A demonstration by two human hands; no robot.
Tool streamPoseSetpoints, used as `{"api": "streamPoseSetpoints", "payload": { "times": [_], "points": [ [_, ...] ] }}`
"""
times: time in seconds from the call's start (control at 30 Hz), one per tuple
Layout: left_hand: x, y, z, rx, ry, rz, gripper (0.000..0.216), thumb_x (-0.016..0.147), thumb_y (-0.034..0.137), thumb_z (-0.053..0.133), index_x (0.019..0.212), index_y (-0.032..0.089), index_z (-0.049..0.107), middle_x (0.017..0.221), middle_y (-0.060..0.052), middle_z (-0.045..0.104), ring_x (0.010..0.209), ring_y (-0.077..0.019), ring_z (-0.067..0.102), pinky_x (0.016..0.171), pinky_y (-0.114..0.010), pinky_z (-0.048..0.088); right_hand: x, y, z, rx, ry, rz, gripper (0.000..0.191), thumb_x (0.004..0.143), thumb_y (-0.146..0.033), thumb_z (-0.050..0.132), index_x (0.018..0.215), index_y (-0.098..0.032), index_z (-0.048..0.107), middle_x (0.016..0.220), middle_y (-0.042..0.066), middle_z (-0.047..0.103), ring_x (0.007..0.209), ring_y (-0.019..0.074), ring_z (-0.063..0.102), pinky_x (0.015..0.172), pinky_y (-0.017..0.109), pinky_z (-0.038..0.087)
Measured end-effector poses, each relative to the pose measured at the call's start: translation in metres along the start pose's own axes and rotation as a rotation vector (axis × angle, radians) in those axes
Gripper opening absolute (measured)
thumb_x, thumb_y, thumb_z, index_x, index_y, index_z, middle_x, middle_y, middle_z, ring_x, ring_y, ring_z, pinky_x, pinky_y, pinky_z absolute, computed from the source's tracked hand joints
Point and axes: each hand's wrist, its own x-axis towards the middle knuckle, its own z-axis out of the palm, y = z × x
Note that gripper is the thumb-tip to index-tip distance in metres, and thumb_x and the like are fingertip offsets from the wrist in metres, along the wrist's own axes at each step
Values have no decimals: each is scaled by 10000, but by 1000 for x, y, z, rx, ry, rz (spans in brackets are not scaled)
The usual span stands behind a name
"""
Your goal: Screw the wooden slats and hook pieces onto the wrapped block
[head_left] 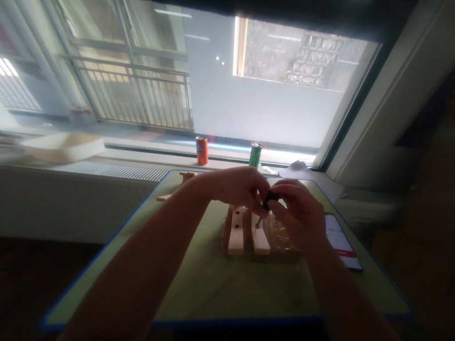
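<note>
My left hand [246, 186] and my right hand [299, 210] meet over the table, with fingers closed around the black handle of a small screwdriver [270, 198]. Its thin metal shaft points down to a pale wooden piece [260, 242], where the tip appears to touch. Beside that lies a second pale wooden piece [236, 243] with dark round spots along it. Both pieces rest on a brown base [226, 234] whose shape is partly covered. Right of them, under my right hand, is shiny clear plastic packaging [281, 235]; its contents are unclear.
The green table [192, 282] has a blue edge. A phone [343, 245] with a lit screen lies at the right. Wooden parts [187, 176] are at the far left. On the windowsill stand an orange can [201, 152], a green can [255, 155] and a pale tray [62, 146].
</note>
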Motion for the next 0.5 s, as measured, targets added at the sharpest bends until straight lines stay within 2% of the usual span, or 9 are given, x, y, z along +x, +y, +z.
{"api": "streamPoseSetpoints", "payload": {
  "times": [0.4,0.5],
  "points": [
    [-1,-1,-1,1,-36,-12,152,683,288,678,781,171,682,604,31,597,541,-76,501,551,-212,377,1,-1,0,-32,-52,-26,323,740,-126,645,1024,-279,633,981,29,594,891,170,589,773,377,528],
    [-1,-4,-1,-22,-33,-25,152,683,291,678,775,171,686,624,22,608,557,-83,505,565,-220,384,1,-2,-1,-31,-75,-37,320,744,-135,645,1028,-283,638,1017,33,605,935,178,594,807,388,529]
  ]
}}
